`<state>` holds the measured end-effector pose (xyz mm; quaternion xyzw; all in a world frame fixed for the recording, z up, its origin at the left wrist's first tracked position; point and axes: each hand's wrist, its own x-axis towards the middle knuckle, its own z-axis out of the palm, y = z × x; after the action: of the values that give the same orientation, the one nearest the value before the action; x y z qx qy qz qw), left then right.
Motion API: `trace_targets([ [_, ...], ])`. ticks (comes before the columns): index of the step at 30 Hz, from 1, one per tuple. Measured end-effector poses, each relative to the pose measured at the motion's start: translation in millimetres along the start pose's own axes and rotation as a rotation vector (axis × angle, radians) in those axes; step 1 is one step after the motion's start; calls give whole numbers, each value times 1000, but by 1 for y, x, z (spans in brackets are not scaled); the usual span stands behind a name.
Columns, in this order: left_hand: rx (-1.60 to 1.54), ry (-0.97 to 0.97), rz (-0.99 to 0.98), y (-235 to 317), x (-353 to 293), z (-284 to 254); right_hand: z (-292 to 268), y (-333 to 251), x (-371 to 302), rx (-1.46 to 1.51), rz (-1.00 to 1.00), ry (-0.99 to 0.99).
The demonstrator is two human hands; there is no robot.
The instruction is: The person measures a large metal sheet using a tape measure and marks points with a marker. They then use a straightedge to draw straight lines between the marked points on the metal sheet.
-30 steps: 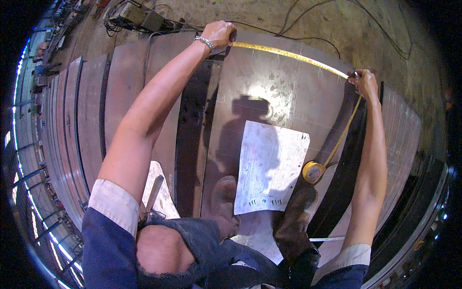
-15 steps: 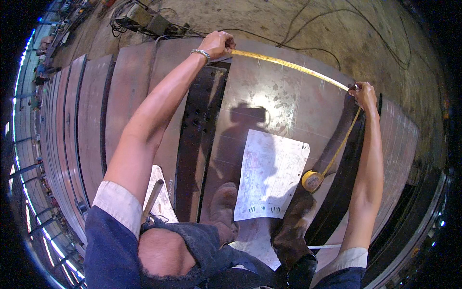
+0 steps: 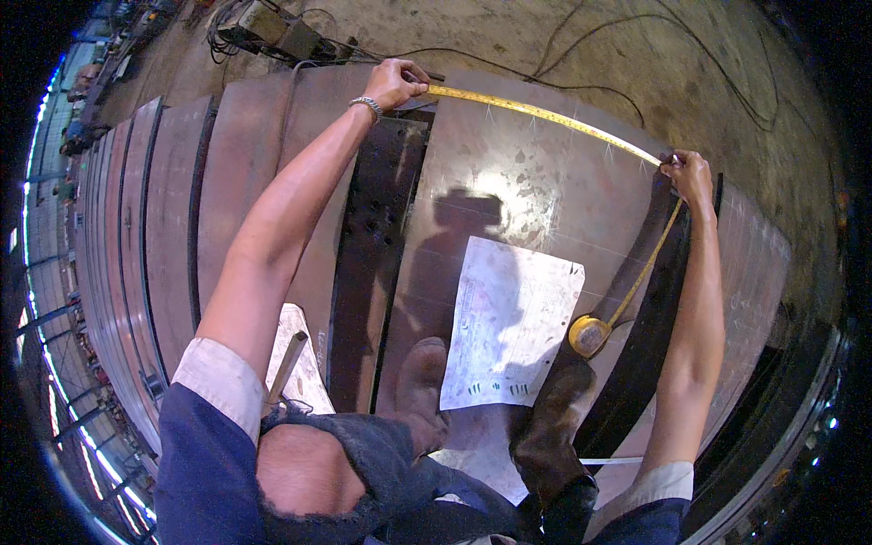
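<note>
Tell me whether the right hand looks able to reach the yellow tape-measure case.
Probably yes: nothing covers the yellow case, though the right hand is busy pinching the tape blade.

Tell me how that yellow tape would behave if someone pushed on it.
The tape would probably flex easily: it looks thin and turns at the right hand back toward its case. It seems light, since the left hand just pinches its end. Its shine hints that it may be slick.
</note>
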<state>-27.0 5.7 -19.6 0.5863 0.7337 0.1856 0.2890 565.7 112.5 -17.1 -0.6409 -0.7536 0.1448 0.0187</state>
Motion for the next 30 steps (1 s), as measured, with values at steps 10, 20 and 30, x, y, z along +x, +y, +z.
trace_targets([
  [10,-75,48,42,21,-8,18,-13,13,-10,-73,-17,21],
  [20,-90,67,89,23,-3,23,2,37,-6,-42,-2,60],
  [30,-60,97,67,30,-6,27,2,48,-3,-82,20,67],
])
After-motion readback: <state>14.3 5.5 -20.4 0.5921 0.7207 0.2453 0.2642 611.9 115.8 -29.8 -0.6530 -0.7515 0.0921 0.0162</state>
